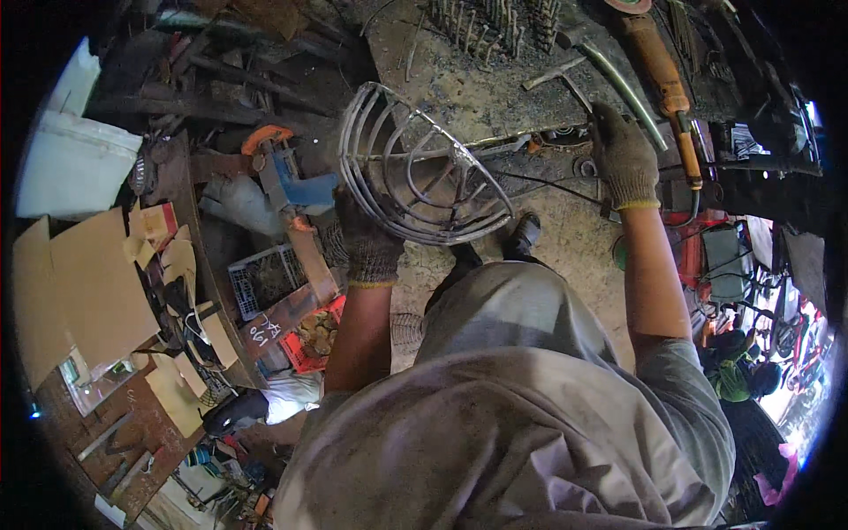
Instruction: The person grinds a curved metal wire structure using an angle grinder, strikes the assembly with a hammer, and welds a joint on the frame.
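A round-edged cage of welded metal rods (433, 168), with curved ribs and crossing spokes, is tilted in front of me. My left hand (369, 237), in a dark, dirty knit glove, is closed on its lower left side; the rods partly hide the fingers. In a brown glove, my right hand (624, 155) is raised to the right of the cage, apart from it. It is wrapped round the handle of a thin T-shaped metal hammer (555, 74), whose head lies over the workbench (477, 97). The fingertips are hidden under the hand.
Upright metal rods (481, 31) crowd the bench's far side. An orange angle grinder (661, 75) lies at the right beside a shiny metal tube (625, 95). To the left are a blue and orange metal tool (291, 177), a red crate (316, 336) and cardboard (97, 291).
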Demonstrator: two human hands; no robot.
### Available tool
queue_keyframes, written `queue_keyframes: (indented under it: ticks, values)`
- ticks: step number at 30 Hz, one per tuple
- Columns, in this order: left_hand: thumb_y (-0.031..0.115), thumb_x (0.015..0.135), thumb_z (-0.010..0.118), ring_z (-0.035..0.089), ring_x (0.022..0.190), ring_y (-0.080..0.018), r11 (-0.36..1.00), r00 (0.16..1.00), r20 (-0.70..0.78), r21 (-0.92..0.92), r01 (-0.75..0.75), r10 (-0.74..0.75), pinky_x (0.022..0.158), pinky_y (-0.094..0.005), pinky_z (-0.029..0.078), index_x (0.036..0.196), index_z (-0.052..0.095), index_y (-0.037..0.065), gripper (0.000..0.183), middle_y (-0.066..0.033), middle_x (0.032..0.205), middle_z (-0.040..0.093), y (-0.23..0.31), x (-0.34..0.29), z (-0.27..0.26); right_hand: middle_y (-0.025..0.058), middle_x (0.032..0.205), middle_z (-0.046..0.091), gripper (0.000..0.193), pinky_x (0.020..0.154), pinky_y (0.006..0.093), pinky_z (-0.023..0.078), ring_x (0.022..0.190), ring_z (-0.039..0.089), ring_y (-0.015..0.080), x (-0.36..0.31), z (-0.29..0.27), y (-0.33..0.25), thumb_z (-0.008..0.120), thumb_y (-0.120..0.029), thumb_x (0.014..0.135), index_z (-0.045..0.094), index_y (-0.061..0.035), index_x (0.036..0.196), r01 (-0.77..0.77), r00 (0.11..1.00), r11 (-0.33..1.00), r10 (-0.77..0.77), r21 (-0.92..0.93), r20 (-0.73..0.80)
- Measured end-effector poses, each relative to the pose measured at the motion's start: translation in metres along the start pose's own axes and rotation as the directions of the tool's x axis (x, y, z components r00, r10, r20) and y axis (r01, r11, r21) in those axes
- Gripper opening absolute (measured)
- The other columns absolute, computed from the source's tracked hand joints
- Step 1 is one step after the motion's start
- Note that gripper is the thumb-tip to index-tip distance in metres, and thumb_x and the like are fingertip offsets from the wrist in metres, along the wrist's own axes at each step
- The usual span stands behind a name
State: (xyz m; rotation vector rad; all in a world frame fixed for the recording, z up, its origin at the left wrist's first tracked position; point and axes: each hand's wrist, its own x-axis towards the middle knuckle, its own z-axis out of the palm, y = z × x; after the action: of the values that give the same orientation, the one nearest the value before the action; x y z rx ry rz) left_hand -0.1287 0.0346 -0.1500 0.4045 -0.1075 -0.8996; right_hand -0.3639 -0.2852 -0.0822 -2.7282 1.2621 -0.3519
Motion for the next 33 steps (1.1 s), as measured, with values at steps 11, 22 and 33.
queue_keyframes:
  ticks: [11,22,33]
  values:
    - [0.035,0.096,0.061,0.061,0.113,-0.0262,0.994,0.936,-0.334,0.053,-0.098,0.11,0.1,-0.0446,0.05,0.127,0.059,0.009,0.04,-0.0088,0.127,0.063,-0.007,0.0,0.045,0.0156,0.114,0.069,0.043,0.09,0.0388,0.053,0.105,0.068,0.0296,-0.015,-0.074,0.021,0.069,-0.034,0.09,0.065,-0.012,0.127,-0.079,0.959,0.93,0.169,0.358,-0.227]
    - [0.04,0.099,0.049,0.044,0.13,-0.0273,0.806,0.989,-0.14,0.589,0.052,0.039,0.11,-0.0449,0.037,0.142,0.042,0.009,0.054,-0.0096,0.143,0.044,-0.009,0.009,-0.006,0.0215,0.115,0.068,0.053,0.096,0.0436,0.046,0.109,0.063,0.0388,0.022,-0.104,0.257,0.068,-0.041,0.087,0.063,-0.0008,0.121,-0.102,0.389,0.834,0.535,0.542,-0.75]
    - [0.047,0.105,0.03,0.021,0.15,-0.0266,0.079,0.992,0.117,0.99,-0.112,-0.052,0.124,-0.044,0.017,0.158,0.022,0.01,0.065,-0.008,0.164,0.02,0.008,0.021,-0.109,0.0292,0.136,0.055,0.102,0.107,0.0454,0.042,0.127,0.054,0.0423,0.05,-0.103,0.34,0.075,-0.062,0.073,0.037,-0.0018,0.146,-0.652,0.265,0.457,0.885,0.605,-0.383]
